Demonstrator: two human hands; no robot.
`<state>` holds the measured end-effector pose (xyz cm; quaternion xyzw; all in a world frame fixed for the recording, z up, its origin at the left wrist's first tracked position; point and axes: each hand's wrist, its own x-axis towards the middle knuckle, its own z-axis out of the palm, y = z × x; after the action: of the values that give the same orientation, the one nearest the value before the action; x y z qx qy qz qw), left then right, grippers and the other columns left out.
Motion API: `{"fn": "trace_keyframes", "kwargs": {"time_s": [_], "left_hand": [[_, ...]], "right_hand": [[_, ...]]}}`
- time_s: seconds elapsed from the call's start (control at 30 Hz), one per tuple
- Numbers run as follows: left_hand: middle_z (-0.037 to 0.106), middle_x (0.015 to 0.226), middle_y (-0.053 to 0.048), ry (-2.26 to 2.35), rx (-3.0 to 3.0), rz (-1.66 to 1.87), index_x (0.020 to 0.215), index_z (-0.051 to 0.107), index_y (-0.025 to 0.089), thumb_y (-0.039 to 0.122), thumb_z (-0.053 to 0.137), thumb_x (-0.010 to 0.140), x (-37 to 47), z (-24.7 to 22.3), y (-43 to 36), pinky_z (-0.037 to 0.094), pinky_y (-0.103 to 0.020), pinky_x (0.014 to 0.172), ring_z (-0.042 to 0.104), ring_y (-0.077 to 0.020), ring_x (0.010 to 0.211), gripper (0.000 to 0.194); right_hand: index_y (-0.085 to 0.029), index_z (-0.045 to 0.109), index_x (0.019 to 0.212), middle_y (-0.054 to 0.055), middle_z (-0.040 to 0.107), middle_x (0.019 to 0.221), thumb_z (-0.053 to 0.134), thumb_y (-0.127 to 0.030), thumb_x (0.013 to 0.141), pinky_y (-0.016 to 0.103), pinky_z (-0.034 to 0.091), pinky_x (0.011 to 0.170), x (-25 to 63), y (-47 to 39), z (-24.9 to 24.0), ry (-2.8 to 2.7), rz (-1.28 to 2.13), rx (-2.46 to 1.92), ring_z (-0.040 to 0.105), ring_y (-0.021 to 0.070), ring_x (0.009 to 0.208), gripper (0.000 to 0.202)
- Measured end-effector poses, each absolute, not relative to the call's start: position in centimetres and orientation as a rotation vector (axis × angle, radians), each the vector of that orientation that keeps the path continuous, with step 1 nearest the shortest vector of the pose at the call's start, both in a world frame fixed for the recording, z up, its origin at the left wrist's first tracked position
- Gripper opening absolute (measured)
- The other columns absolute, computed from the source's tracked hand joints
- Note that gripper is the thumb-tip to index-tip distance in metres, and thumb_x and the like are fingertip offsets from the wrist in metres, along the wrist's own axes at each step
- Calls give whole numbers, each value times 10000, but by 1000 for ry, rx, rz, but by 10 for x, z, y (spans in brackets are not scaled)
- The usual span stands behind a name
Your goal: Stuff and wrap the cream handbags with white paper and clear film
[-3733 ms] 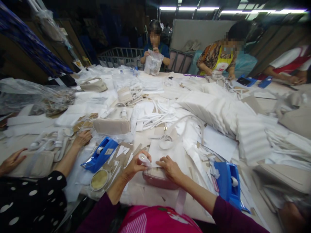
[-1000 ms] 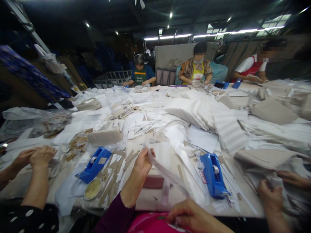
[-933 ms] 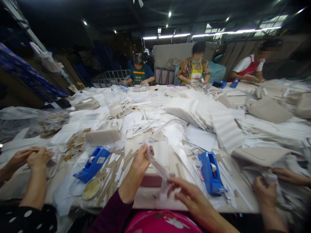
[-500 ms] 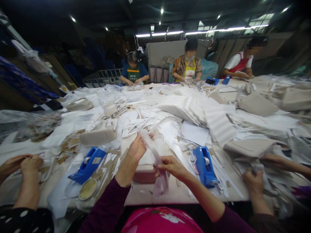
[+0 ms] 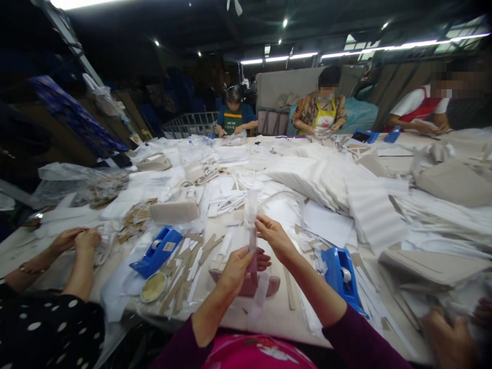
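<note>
A long translucent white strip [image 5: 251, 215] hangs upright between my hands, with its lower end trailing toward the table's front edge. My left hand [image 5: 240, 266] pinches it about midway down. Higher up, the fingers of my right hand [image 5: 271, 233] are closed on the strip's right edge. Behind and below my hands lies a beige bag [image 5: 269, 286], partly covered by white wrapping and by my left hand. Blue tape dispensers stand on either side, one to the left [image 5: 157, 251] and one to the right [image 5: 346, 277].
Paper and cardboard strips [image 5: 184, 271] lie beside a round tape roll [image 5: 153, 287]. White foam sheets [image 5: 319, 177] pile up behind. A beige bag [image 5: 434, 266] is at right. Co-workers' hands are at far left [image 5: 79, 243] and lower right [image 5: 448, 333]; three people work across the table.
The view has swung left, so the scene sits further right. My left hand has come down to the strip's middle, my right hand has risen, and the strip now hangs straighter.
</note>
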<state>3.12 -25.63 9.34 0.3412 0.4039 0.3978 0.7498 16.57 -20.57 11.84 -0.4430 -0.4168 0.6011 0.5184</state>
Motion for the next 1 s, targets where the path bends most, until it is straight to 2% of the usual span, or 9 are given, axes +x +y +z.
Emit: {"fn": "trace_keyframes", "kwargs": {"time_s": [0.1,0.2,0.27,0.33,0.53,0.63,0.8,0.9,1.0], "left_hand": [[712,891,-154,870,672,1051,940,625,93,419,675,741,17,99,-237,503,-390,800,683,-255,814,385],[709,924,-143,852,604,1184,915,642,103,374,690,735,7,101,-227,487,-395,854,673,-246,860,329],[705,938,-118,850,594,1232,890,666,115,338,682,746,8,99,-225,459,-373,908,657,-220,895,266],[702,919,-80,883,607,1251,866,692,129,302,678,749,13,96,-227,429,-320,937,636,-178,900,210],[684,754,-49,931,692,1154,922,696,119,321,697,721,24,95,-232,454,-303,813,612,-171,778,285],[692,848,-52,919,667,1179,980,680,145,261,706,704,20,97,-230,473,-284,761,616,-168,783,300],[678,969,-37,933,504,1238,1001,666,191,230,694,719,13,94,-226,488,-251,716,603,-141,798,286],[684,916,-35,915,457,1231,915,686,171,252,685,731,11,91,-224,485,-244,703,597,-132,770,201],[684,829,-43,895,463,1190,887,694,147,277,675,739,10,94,-224,484,-263,691,591,-134,705,198]], "right_hand": [[-147,671,874,60,675,808,600,-544,739,257,472,601,172,-229,104,-1009,1409,-1193,595,129,659,425],[-117,659,815,35,626,602,573,-614,725,220,386,439,170,-261,73,-1002,1779,-1277,497,88,448,512],[-111,639,854,31,617,571,541,-653,726,208,352,395,164,-273,53,-912,2005,-1267,473,83,397,565],[-117,611,893,20,611,572,515,-648,747,199,333,373,156,-270,43,-760,2058,-1235,463,79,379,559],[-167,499,674,-40,529,498,607,-356,701,179,277,342,152,-223,67,-781,1877,-1220,407,58,352,219],[-176,552,727,-58,506,456,535,-278,719,193,270,339,152,-214,81,-1118,1692,-1329,382,72,321,104],[-198,668,798,-20,580,526,457,-214,788,221,350,499,153,-212,90,-1738,1100,-1289,495,107,461,211],[-211,682,830,11,644,650,442,-153,793,232,365,602,155,-212,93,-1929,864,-1240,553,129,589,250],[-216,673,859,23,648,697,422,-169,830,238,362,626,156,-212,94,-1997,782,-1220,554,138,623,256]]}}
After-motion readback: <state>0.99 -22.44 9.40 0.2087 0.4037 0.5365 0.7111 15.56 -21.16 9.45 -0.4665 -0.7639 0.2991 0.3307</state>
